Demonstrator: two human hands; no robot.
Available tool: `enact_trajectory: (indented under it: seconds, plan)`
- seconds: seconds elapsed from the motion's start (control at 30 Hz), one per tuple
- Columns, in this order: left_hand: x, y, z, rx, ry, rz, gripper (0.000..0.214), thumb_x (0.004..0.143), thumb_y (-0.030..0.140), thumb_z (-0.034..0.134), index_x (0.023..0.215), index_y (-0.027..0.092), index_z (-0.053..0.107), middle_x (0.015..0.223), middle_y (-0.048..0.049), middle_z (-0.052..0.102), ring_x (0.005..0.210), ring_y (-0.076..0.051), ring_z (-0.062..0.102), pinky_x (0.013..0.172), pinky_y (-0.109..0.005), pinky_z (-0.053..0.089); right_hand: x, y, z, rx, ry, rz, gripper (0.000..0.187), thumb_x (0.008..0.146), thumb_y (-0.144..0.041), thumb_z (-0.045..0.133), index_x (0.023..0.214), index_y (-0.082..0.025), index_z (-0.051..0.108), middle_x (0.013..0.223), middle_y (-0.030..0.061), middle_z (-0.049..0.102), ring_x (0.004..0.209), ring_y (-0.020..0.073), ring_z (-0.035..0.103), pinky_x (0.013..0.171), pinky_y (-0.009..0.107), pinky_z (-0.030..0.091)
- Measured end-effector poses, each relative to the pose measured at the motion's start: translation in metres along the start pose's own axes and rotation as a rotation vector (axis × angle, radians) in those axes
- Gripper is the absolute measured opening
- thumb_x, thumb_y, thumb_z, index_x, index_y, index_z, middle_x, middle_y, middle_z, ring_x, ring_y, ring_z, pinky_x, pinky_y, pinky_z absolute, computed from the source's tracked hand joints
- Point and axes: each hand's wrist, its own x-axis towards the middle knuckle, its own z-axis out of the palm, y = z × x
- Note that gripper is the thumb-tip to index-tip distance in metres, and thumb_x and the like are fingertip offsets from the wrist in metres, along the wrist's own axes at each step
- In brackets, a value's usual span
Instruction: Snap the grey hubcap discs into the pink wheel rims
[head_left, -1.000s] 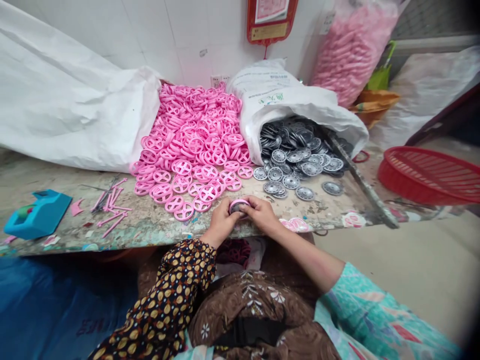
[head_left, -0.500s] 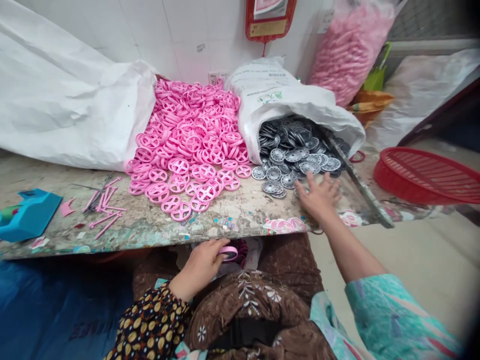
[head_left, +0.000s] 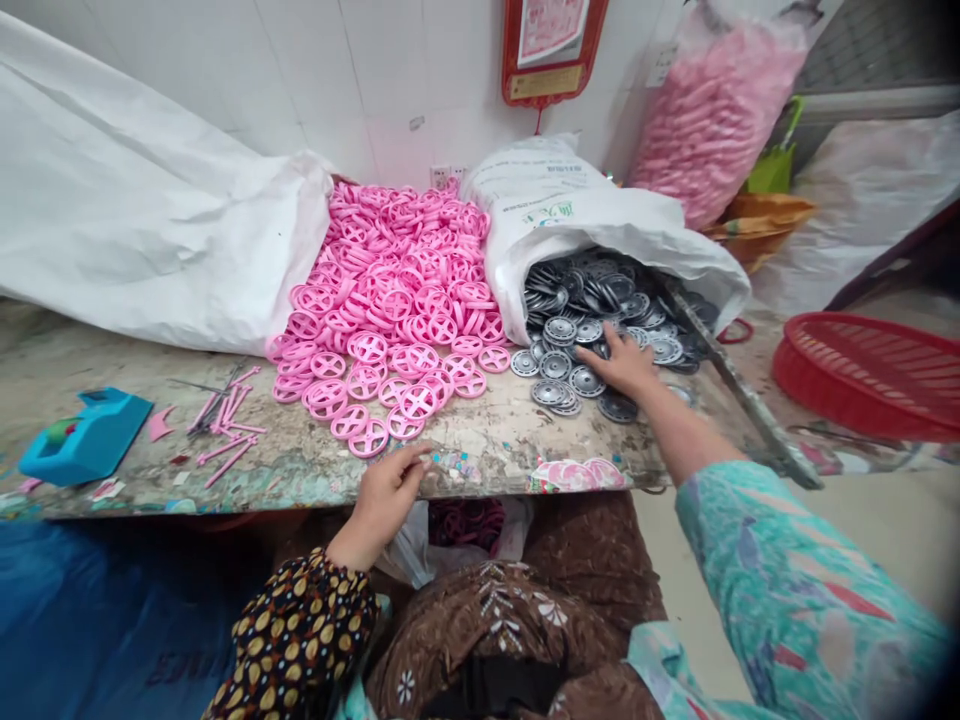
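Clock from the wearer's chest, 12 straight ahead. Right hand [head_left: 622, 365] out at about 1 o'clock, fingers spread and angled toward 11, fingertips [head_left: 604, 338] on or just over a loose spill of grey metal wheel discs [head_left: 556, 365]; no pinch, no disc clearly held. Left hand [head_left: 386, 505] near 11 o'clock at the front edge of a worn, paint-stained workbench [head_left: 480, 445], fingers loose and slightly parted, nothing visible in them, well apart from the right hand, not pressed to it. Disc spill lying beyond and around the right fingertips, long axis running roughly 9-to-3 across the bench, far end inside the mouth of a white woven sack [head_left: 547, 190]. Right arm clearly the nearer one to the discs, left hand well off to their 8 o'clock side. Pink plastic rings [head_left: 390, 290] heaped at 11 o'clock, nearest ones just beyond the left fingertips. Further left on the bench, loose pink plastic rods [head_left: 225, 425] and a blue plastic block [head_left: 86, 435]. Far right, a red plastic basket [head_left: 870, 375] beyond a long metal bar [head_left: 739, 395].
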Motion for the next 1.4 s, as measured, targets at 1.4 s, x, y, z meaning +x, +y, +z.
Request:
enact_trajectory:
  seconds: [1.4]
  plan:
    - [0.036,0.023,0.011,0.508,-0.122,-0.105,0.059,0.069,0.049,0.067,0.117,0.017,0.053,0.109,-0.0127,0.053,0.105,-0.029,0.053,0.082,-0.036,0.041,-0.156,-0.126,-0.007,0.044,-0.208,-0.937,0.031,0.082,-0.034,0.062,0.108,-0.018,0.064,0.1,0.0116,0.059,0.093,0.0235,0.051,0.081,0.034,0.038]
